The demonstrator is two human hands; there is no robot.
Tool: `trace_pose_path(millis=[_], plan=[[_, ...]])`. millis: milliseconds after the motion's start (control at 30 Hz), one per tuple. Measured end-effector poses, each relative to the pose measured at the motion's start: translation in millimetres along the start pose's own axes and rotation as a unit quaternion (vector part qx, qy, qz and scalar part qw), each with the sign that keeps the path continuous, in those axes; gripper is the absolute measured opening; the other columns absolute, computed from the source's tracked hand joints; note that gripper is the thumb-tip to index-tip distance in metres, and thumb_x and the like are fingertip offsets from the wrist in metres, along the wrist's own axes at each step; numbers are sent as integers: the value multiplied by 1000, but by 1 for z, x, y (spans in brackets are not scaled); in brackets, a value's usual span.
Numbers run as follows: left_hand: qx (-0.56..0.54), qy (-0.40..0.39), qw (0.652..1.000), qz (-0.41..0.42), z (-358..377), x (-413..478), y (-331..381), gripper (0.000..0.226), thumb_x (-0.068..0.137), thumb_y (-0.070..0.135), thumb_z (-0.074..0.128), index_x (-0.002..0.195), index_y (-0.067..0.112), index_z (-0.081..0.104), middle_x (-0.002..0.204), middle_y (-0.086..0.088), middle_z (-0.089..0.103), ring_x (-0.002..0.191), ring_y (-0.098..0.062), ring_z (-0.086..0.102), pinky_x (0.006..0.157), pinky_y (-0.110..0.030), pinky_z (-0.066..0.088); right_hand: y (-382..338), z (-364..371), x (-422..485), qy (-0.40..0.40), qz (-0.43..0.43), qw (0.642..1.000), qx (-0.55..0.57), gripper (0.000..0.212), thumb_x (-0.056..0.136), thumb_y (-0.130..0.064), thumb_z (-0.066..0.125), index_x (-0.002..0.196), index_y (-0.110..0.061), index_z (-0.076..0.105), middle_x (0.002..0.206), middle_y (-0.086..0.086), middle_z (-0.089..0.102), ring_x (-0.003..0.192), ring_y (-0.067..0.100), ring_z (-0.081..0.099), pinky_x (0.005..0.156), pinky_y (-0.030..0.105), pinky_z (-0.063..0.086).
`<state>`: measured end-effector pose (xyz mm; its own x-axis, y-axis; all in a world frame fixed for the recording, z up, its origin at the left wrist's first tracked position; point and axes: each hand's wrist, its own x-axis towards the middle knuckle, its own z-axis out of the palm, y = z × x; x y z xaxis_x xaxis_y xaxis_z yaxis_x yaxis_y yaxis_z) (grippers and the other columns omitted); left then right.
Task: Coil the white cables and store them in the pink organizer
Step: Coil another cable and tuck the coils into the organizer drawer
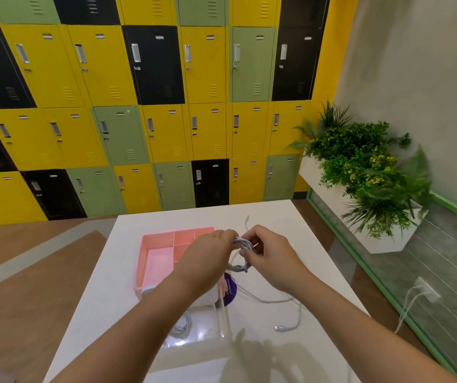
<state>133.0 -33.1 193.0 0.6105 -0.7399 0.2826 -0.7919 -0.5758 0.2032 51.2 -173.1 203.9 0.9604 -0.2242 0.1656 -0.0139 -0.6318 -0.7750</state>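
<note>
Left hand [210, 251] and right hand [270, 254] both clutch a part-wound white cable [240, 242], tail loose on the table [111, 286], so it has yet to reach the pink organizer [144, 252]

Bright, even indoor light; wide-angle head view.
Diffuse illumination throughout. The glossy white table [318, 258] carries bright glare patches at its near end, beside soft-edged grey shadows. Lockers [155, 64] bow and lean outward toward the frame edges. Plant [365, 167] foliage is smeared and soft at right; lower left corner blurred; centre reasonably sharp.
</note>
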Motion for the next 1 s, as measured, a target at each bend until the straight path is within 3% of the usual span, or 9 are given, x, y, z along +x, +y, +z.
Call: trace_pose_path(millis=[133,300,433,533,700,833,1000], plan=[[-17,13,1000,-17,11,1,2,32,92,14,55,123,21,49,113,-2,61,95,-20,56,75,-28,44,12,2,1,5,-3,1000,0,12,88,-15,66,98,-20,61,87,-6,65,79,13,63,75,30,56],[-47,-18,997,-59,31,5,-1,30,94,17,55,123,22,52,112,0,64,95,-17,58,78,-28,49,36,11,0,6,-5,1000,12,16,91,-15,64,106,-22,63,91,-10,64,81,5,60,73,15,51],[-96,-19,988,-118,46,8,-7,19,99,22,48,115,22,58,98,4,65,82,-12,57,62,-17,40,54,14,10,-70,-12,997,-21,31,94,-20,59,124,-29,57,104,-12,63,86,6,63,78,16,51],[-154,3,975,-162,55,9,-10,20,100,23,46,114,20,60,90,5,64,75,-7,57,58,-13,36,63,13,20,-95,3,995,15,38,93,-15,60,128,-31,56,102,-9,64,85,11,64,82,26,55],[-215,28,950,-226,69,-8,-21,18,98,27,52,114,26,61,85,6,68,72,-6,63,67,-26,52,75,27,31,-116,25,991,62,36,91,-14,63,124,-29,58,97,-3,63,79,16,65,73,21,53],[-243,35,928,-279,69,-35,-41,22,97,36,52,119,34,54,89,8,67,74,-5,65,71,-28,53,80,52,30,-148,30,986,65,35,89,-12,64,121,-25,59,92,-4,61,74,17,64,66,21,51],[-154,-11,928,-338,74,-78,-89,13,95,27,55,102,26,66,93,12,68,80,-4,62,77,-28,52,89,98,31,-187,54,980,50,40,88,-11,64,125,-22,56,105,0,60,84,22,64,83,38,56]])
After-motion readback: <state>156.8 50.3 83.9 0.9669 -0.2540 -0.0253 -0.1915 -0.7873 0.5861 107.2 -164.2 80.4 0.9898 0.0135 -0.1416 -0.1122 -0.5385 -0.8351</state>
